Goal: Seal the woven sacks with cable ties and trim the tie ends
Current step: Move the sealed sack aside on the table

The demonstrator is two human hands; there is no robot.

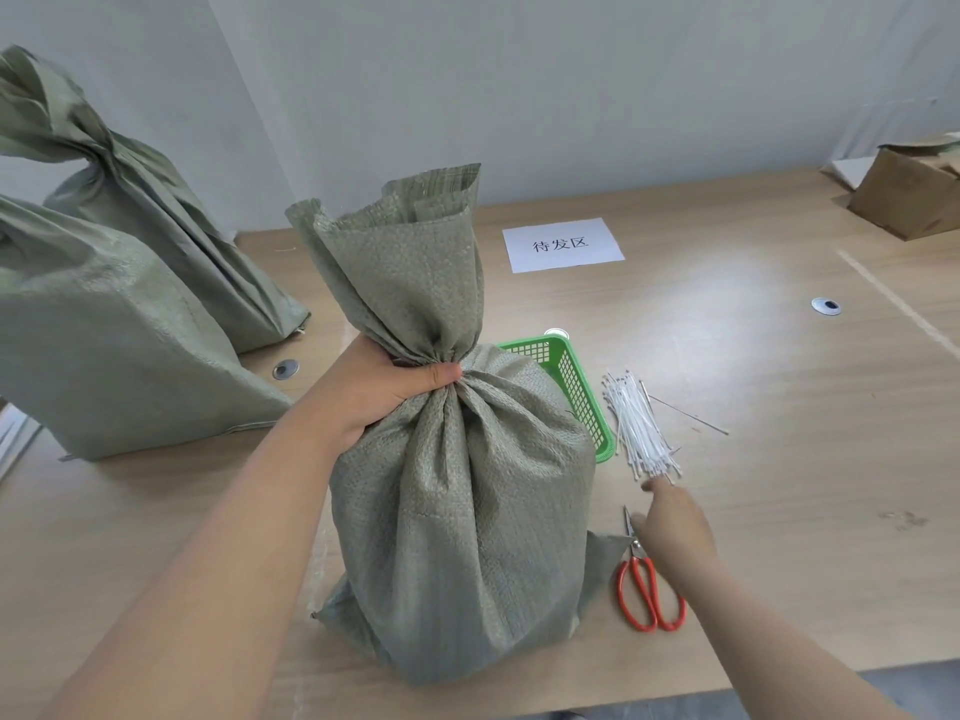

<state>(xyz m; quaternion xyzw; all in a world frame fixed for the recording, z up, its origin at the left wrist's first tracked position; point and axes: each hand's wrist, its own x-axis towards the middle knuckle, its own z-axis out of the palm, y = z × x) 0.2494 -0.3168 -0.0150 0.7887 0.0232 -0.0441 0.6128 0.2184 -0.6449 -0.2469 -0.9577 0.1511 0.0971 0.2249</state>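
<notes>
Nearest on the pale wooden table [779, 511], a filled grey-green woven plastic sack [457, 511] stands upright, with red-handled metal scissors [649, 589] lying just to its right. Above the scissors the right hand [672, 522] reaches its fingertips to the near end of a bundle of thin white plastic cable ties [641, 428], though whether it pinches one cannot be told. The left hand [384, 387] grips the sack's gathered neck, fingers wrapped round it. Behind lie a green perforated plastic basket [576, 387], two more grey-green woven sacks [104, 345], a white printed paper sheet [563, 245] and a brown cardboard box [909, 194].
</notes>
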